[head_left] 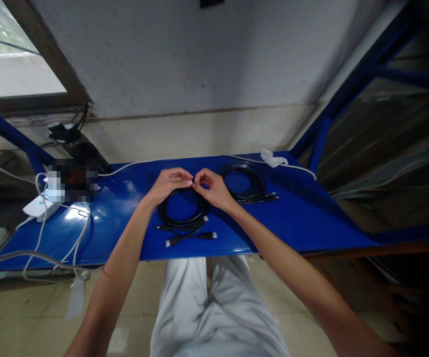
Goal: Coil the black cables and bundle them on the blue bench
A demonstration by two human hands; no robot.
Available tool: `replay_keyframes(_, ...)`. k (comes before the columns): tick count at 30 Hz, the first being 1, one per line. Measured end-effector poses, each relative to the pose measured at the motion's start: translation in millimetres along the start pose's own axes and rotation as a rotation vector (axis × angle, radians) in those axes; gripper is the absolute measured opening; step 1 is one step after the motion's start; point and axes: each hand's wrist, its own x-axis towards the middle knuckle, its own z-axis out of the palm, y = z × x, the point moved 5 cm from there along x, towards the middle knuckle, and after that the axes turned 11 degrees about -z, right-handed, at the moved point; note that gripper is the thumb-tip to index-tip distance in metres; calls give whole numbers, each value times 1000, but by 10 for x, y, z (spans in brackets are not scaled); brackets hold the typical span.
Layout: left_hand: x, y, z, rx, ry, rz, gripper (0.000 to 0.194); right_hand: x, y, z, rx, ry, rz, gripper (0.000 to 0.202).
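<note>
A coil of black cable (162,214) lies in front of me, its ends with flat, pale-tipped plugs (173,241) turned toward the near edge. Over the far side of this coil, my left hand (173,183) is closed in a pinch between thumb and fingers. My right hand (213,188) meets it there, thumb and forefinger also pinched, fingertips almost touching the left ones. Whatever sits between the fingertips is too small to make out. Right of my hands rests a second black cable coil (261,183), its plug ends pointing right.
The blue table (303,218) runs along a wall (199,134). On its left are a white power strip (39,206), tangled white cords (84,223) and a black cylinder (82,148). A crumpled white piece (274,158) lies at the back right, near the blue frame (320,139).
</note>
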Motion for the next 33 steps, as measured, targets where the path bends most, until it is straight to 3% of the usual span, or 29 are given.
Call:
replay_keyframes(10,4,-41,60,138,-46,-15,33,50,-6,-30,183,76,2,34)
replay_keyframes(16,-29,64,13,190,21,40,32,70,-54,-96,125,121,47,34)
replay_keyframes(24,-23,60,35,188,46,71,33,8,32,-42,119,-21,167,27)
replay_keyframes(33,-26,97,-72,250,108,104,33,11,86,-32,-13,-48,88,20)
